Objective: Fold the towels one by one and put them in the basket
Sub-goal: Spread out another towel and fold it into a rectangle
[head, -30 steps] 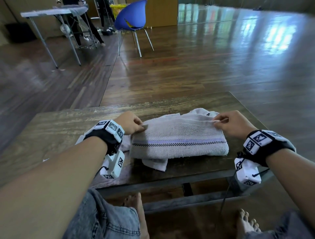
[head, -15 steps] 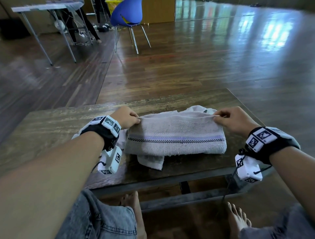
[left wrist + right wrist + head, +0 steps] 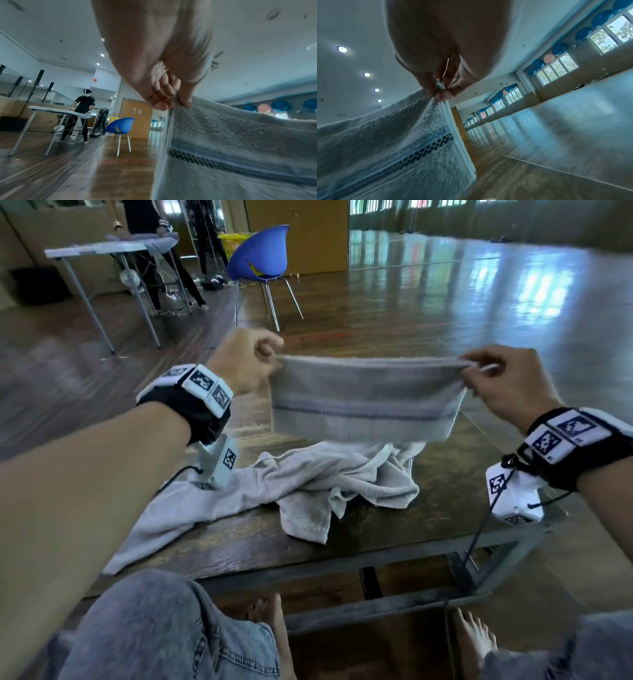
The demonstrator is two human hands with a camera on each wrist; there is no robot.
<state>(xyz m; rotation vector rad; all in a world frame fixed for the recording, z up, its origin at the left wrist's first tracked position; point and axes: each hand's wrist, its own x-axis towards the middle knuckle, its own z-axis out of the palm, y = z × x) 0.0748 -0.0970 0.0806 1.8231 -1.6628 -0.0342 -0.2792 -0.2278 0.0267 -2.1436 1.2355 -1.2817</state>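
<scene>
A folded grey towel [image 3: 366,402] with a dark checked stripe hangs stretched in the air above the table. My left hand [image 3: 251,359] pinches its upper left corner, seen up close as the left hand [image 3: 164,100] on the towel [image 3: 240,142]. My right hand [image 3: 503,381] pinches the upper right corner; in the right wrist view the right hand [image 3: 440,89] nips the towel [image 3: 393,142] at its edge. A second, crumpled grey towel [image 3: 308,484] lies on the wooden table [image 3: 445,484] below. No basket shows near me.
The table's front edge is near my knees, its right corner under my right wrist. Beyond it stand a blue chair [image 3: 262,256] and a white folding table [image 3: 113,251] with a person [image 3: 84,105] at it. Wooden floor lies all round.
Both hands have lifted the folded towel off the table into the air, pulling it taut. The crumpled towel beneath it has come into sight.
</scene>
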